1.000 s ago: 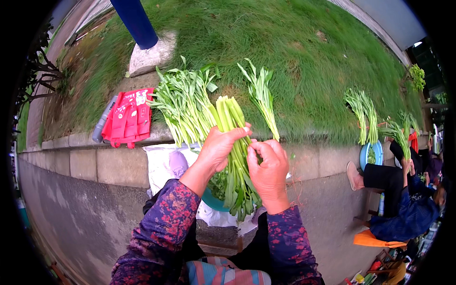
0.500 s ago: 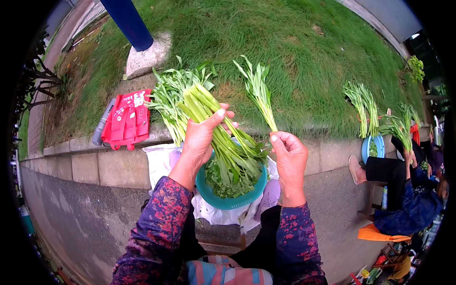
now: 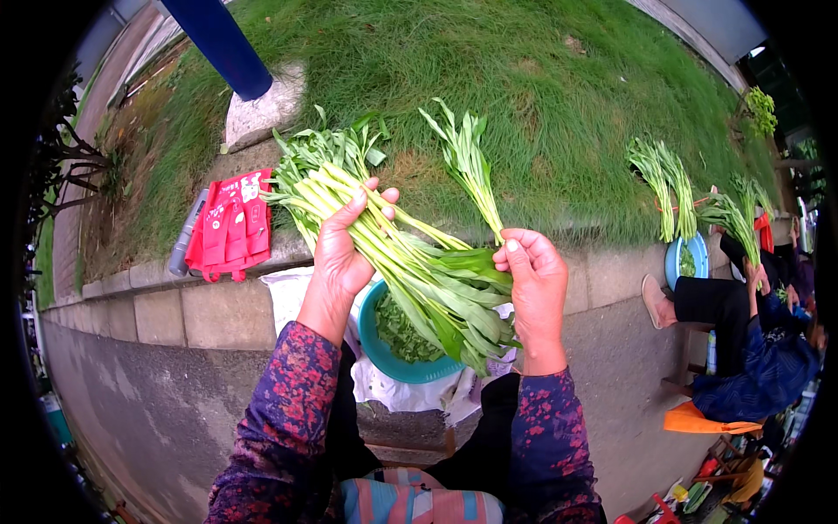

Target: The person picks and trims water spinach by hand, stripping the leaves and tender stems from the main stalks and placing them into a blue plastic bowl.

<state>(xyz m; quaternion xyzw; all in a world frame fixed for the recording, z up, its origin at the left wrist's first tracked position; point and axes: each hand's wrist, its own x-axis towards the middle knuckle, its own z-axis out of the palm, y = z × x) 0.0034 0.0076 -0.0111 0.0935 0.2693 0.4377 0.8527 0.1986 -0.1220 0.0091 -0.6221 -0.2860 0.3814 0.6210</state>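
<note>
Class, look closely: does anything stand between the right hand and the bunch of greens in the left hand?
Nothing visible does. The right hand is close by the leafy end of the bunch of greens in the left hand; contact is unclear. The bowl sits below the bunch, not between.

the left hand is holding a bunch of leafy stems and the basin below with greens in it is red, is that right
The colour is wrong: the basin below, with greens in it, is teal, as the head view shows. The left hand is indeed holding a bunch of leafy stems.
</note>
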